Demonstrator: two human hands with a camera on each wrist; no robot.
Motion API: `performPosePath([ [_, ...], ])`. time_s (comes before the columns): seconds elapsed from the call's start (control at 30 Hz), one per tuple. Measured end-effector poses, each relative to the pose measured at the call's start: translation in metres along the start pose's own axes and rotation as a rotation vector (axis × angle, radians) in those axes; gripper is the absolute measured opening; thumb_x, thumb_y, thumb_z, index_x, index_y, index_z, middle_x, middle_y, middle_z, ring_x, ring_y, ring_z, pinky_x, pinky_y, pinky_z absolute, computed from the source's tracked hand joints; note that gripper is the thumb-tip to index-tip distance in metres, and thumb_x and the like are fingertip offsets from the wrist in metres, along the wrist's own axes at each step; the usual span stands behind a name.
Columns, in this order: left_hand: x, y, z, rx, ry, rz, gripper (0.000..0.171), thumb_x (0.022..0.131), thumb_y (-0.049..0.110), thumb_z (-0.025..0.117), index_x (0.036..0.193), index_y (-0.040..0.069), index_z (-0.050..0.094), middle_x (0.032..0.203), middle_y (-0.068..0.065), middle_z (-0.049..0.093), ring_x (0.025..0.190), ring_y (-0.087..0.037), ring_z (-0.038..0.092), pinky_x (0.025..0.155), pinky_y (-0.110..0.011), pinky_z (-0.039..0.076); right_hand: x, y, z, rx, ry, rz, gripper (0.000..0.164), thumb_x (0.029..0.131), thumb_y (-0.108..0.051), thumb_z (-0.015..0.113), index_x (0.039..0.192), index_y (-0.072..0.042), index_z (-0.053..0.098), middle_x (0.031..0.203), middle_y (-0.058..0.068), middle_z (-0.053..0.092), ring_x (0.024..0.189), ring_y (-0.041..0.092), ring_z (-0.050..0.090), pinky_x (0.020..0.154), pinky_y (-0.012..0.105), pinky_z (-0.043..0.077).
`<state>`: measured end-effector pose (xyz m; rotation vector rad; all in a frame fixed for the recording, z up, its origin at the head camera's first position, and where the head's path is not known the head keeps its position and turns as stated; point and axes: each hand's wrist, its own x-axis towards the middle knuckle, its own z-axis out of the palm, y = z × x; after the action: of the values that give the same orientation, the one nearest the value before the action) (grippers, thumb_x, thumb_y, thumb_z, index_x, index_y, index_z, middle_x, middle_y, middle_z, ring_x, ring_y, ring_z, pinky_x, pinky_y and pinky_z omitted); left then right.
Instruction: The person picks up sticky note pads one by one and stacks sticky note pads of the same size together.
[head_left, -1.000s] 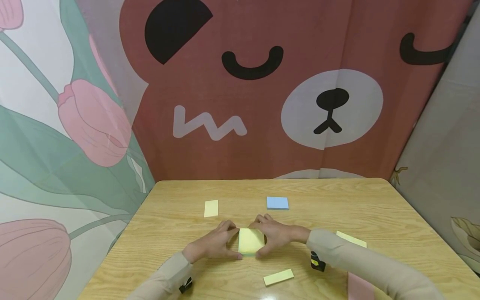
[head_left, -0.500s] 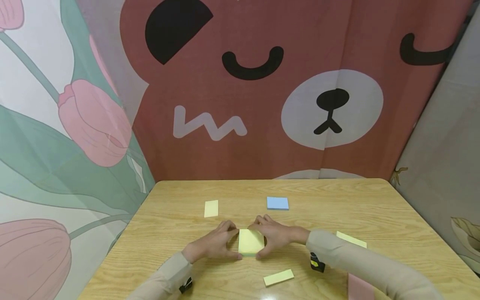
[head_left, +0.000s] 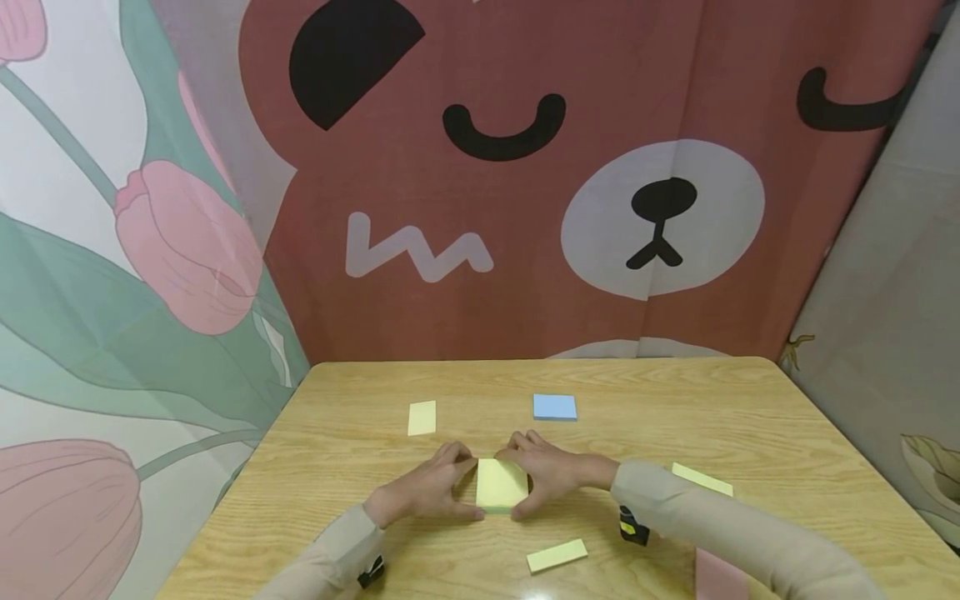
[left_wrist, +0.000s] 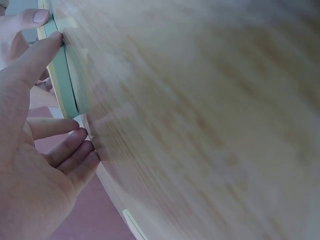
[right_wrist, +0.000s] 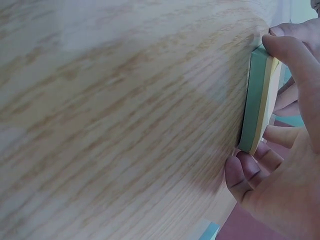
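Note:
A square stack of sticky notes lies on the table in front of me, pale yellow on top with a green layer underneath. My left hand grips its left side, thumb at the near corner and index finger at the far one. Mirroring it, my right hand holds the right side, also by the near and far corners. Both wrist views show the green edge of the stack low over the wood, with the other fingers of the left hand and right hand bent close to the tabletop.
On the wooden table, a small yellow note pad and a blue note pad lie beyond the hands. Nearer is a narrow yellow strip pad. Partly behind the right sleeve are another yellow pad and a pink piece.

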<state>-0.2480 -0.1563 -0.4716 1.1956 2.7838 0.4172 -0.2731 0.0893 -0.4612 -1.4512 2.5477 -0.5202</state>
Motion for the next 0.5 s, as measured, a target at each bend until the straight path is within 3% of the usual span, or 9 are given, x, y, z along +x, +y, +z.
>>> performPosePath([
  [0.5, 0.0001, -0.0016, 0.0014, -0.001, 0.013, 0.017, 0.085, 0.076, 0.060, 0.056, 0.129, -0.005, 0.042, 0.119, -0.004, 0.036, 0.107, -0.016, 0.035, 0.086, -0.030, 0.042, -0.0007, 0.0010, -0.0019, 0.019, -0.026, 0.009, 0.080, 0.069, -0.054, 0.068, 0.131, -0.012, 0.040, 0.111, 0.000, 0.037, 0.089, 0.013, 0.030, 0.071, 0.024, 0.034],
])
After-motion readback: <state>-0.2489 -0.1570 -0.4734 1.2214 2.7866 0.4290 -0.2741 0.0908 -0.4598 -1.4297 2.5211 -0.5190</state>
